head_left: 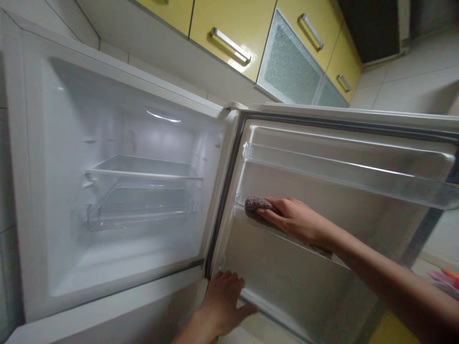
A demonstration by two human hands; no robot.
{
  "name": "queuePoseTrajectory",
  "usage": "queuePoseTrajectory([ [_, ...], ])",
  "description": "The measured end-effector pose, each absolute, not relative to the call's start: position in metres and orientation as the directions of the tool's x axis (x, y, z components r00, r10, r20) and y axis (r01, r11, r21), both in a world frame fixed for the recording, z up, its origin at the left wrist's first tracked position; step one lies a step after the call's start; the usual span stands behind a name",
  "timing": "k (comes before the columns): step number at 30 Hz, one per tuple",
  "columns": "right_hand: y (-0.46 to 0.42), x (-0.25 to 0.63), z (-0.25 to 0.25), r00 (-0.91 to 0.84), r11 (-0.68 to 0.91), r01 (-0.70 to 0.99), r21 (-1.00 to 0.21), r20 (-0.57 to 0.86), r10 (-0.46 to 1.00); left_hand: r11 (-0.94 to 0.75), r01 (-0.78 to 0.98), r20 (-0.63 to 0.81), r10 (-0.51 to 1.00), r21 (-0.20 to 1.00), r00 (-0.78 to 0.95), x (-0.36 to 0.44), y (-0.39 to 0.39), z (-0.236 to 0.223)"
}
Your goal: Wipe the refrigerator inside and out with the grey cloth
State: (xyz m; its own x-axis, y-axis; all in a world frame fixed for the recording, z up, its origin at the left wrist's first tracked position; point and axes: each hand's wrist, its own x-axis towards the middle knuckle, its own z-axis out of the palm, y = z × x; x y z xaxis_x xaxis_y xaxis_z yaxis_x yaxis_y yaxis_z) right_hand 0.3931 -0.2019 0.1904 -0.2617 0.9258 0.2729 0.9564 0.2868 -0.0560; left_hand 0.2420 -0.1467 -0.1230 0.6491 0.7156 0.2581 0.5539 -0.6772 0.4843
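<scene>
A brown, towel-like cleaning cloth (pixel 257 204) is bunched under my right hand (pixel 296 220), whose fingers are closed on it. It presses against the middle door shelf (pixel 274 232), a clear one on the inside of the open refrigerator door (pixel 304 282). At the door's lower corner, by the hinge side, my left hand (pixel 225 300) rests its fingertips near the edge, thumb spread away and no object in it. To the left lies the lit white refrigerator compartment (pixel 71 260). Part of the cloth is hidden behind my right hand.
Inside the compartment are a glass shelf (pixel 143 166) and a clear drawer (pixel 143 210) below it. A clear upper door shelf (pixel 344 177) spans the door above my right arm. Yellow cabinets (pixel 229 28) hang overhead. Something pink and orange (pixel 446 277) lies at the right edge.
</scene>
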Motion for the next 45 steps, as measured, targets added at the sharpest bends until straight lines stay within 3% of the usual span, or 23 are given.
queuePoseTrajectory([
  [2, -0.179, 0.382, 0.192, -0.220, 0.231, 0.969, -0.086, 0.120, 0.968, -0.674, 0.622, 0.157, 0.718, 0.399, 0.678, 0.247, -0.141, -0.133],
  [9, -0.188, 0.409, 0.193, -0.289, 0.300, 0.948, -0.105, 0.103, 0.952, -0.652, 0.717, -0.080, 0.723, 0.247, 0.686, 0.253, -0.140, -0.102],
  [14, -0.239, 0.480, 0.188, -0.069, 0.085, 0.979, -0.186, 0.091, 0.993, -0.676, 0.683, -0.059, 0.697, 0.277, 0.714, 0.251, -0.141, -0.095],
  [17, -0.243, 0.484, 0.188, -0.035, 0.049, 0.990, -0.136, 0.109, 0.993, -0.749, 0.627, -0.116, 0.618, 0.215, 0.777, 0.258, -0.137, -0.093],
  [20, -0.218, 0.447, 0.189, -0.140, 0.144, 0.989, -0.047, 0.078, 0.987, -0.795, 0.588, -0.220, 0.554, 0.147, 0.803, 0.268, -0.133, -0.089],
  [24, -0.166, 0.380, 0.187, -0.286, 0.266, 0.956, 0.126, 0.183, 0.941, -0.747, 0.641, -0.230, 0.602, 0.176, 0.765, 0.274, -0.133, -0.086],
  [28, -0.141, 0.357, 0.184, -0.355, 0.339, 0.934, 0.109, 0.204, 0.912, -0.698, 0.693, -0.216, 0.660, 0.178, 0.720, 0.275, -0.134, -0.088],
  [33, -0.185, 0.416, 0.179, -0.232, 0.201, 0.969, 0.147, 0.247, 0.941, -0.702, 0.704, -0.229, 0.672, 0.107, 0.705, 0.276, -0.135, -0.092],
  [39, -0.274, 0.506, 0.172, -0.092, 0.035, 0.980, 0.194, 0.292, 0.952, -0.742, 0.656, -0.167, 0.635, 0.140, 0.754, 0.258, -0.142, -0.082],
  [42, -0.293, 0.510, 0.169, -0.185, 0.114, 0.976, 0.188, 0.420, 0.888, -0.762, 0.625, -0.152, 0.606, 0.170, 0.781, 0.261, -0.161, -0.077],
  [45, -0.303, 0.497, 0.173, -0.195, 0.175, 0.980, 0.098, 0.665, 0.721, -0.821, 0.522, -0.108, 0.512, 0.230, 0.852, 0.297, -0.195, -0.089],
])
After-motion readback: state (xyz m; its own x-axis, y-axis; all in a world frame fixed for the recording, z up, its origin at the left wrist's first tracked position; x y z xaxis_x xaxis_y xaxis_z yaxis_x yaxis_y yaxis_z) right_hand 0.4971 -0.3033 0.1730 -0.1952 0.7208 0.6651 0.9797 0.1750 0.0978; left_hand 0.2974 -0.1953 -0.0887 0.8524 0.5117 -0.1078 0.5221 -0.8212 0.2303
